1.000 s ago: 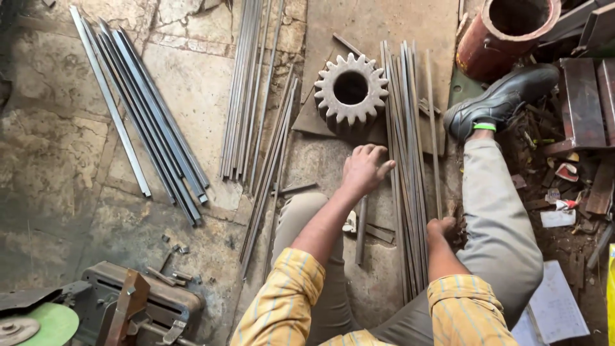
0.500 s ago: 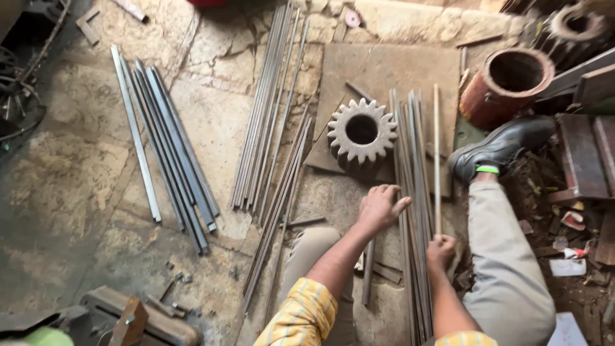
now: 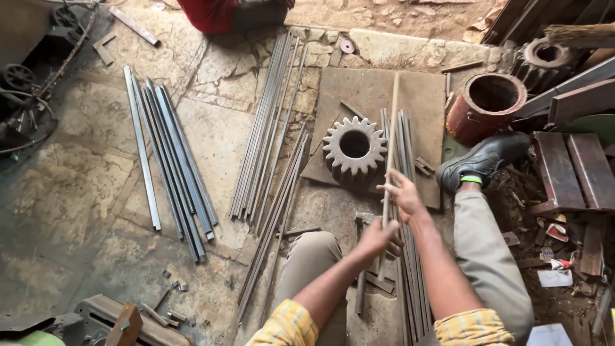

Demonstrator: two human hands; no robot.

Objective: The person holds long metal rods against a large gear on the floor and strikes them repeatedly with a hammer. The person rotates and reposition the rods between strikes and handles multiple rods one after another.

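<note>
rod is thin, straight, pale rusty steel, lifted off the bundle of rods, tip pointing 12 o'clock. left hand closed around its lower end; right hand grips it higher up. gear sits at 10 o'clock of hands.

Soft, even daylight fills the scene, brightest on the stone floor toward twelve o'clock and dimmer at nine, with faint shadows, no glare, slight motion blur on both hands, and wide-angle bending at the edges.
</note>
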